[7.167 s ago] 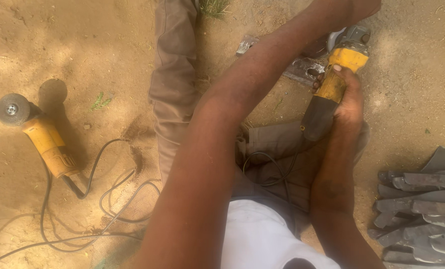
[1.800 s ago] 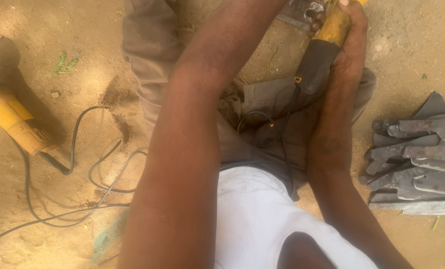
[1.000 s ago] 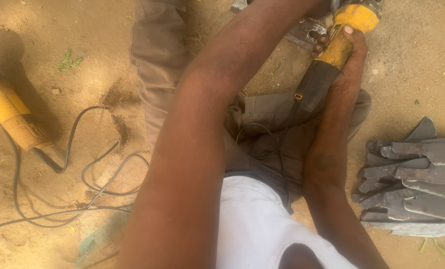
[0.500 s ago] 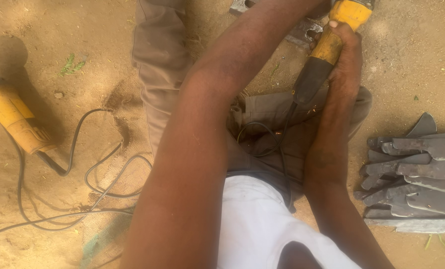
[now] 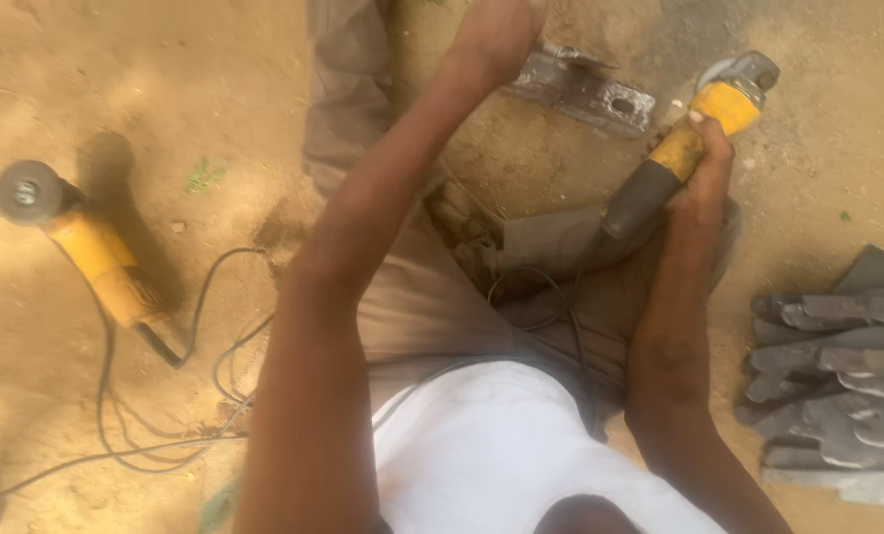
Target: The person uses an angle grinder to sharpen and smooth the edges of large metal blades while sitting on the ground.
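Note:
I sit on sandy ground with my legs stretched out. My right hand (image 5: pixel 701 168) grips the body of a yellow and black angle grinder (image 5: pixel 684 143), whose head points up and to the right, lifted off the metal. My left hand (image 5: pixel 496 35) is closed and rests against the near end of a flat grey metal bar with a hole (image 5: pixel 585 91) lying on the dirt between my legs. The grinder's black cable (image 5: pixel 551 307) loops over my lap.
A second yellow angle grinder (image 5: pixel 81 242) lies on the sand at the left, its black cord (image 5: pixel 165 396) coiled beside my leg. A pile of grey work gloves (image 5: pixel 837 366) lies at the right.
The view has tilted down a little, bringing the metal bar and both hands fully into the picture. The grinder's head has swung right, away from the bar.

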